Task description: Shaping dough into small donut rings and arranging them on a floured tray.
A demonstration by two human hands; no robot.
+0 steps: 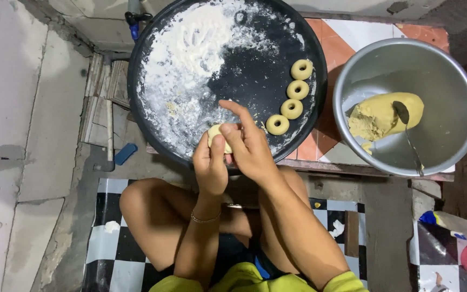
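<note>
Left hand (210,162) and right hand (249,143) pinching dough ball (216,133) over floured black tray (152,65); four dough rings (291,108) on tray, metal bowl (449,70) with dough lump (379,116) and spoon (409,135) beside.

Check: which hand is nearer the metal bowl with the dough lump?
Right. The right hand sits just left of the metal bowl; the left hand lies farther left, cupping a dough piece.

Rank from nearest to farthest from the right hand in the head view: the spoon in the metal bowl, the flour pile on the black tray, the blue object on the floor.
From the right hand:
1. Flour pile, up and left on the black tray.
2. Blue object, far left on the floor.
3. Spoon, far right in the metal bowl.
</note>
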